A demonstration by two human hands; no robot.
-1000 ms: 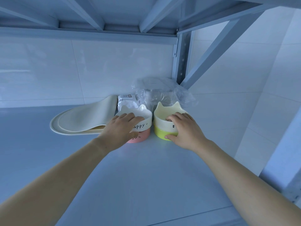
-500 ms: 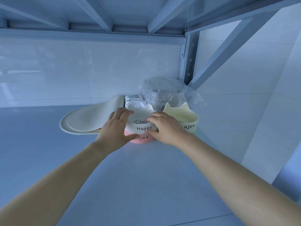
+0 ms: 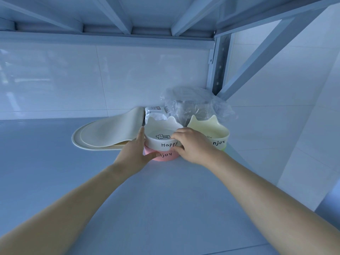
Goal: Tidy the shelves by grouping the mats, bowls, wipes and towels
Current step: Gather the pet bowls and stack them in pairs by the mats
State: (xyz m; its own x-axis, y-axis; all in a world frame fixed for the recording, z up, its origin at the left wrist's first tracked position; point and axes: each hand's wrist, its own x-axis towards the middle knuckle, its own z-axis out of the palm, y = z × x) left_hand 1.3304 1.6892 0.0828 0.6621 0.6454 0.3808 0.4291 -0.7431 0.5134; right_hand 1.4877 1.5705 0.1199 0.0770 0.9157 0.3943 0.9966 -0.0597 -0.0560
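A white cat-ear bowl (image 3: 161, 135) marked "Happy" sits stacked on a pink bowl (image 3: 163, 156) at the back of the shelf. My left hand (image 3: 133, 152) holds the stack from the left, thumb on the pink bowl. My right hand (image 3: 191, 144) grips the white bowl's right rim, fingers over the edge. A cream and green cat-ear bowl (image 3: 207, 131) stands just right of the stack. Cream mats (image 3: 108, 133) lie stacked to the left. A white wipes pack (image 3: 155, 112) stands behind the bowls.
A crinkled clear plastic bag (image 3: 195, 103) holding something sits in the back right corner by the shelf's metal upright (image 3: 219, 63). The grey shelf board (image 3: 147, 199) stretches toward me. Tiled wall closes the back and right side.
My right hand left the cream and green bowl and moved left onto the white bowl's rim. My left hand slid from on top of the white bowl to the stack's left side.
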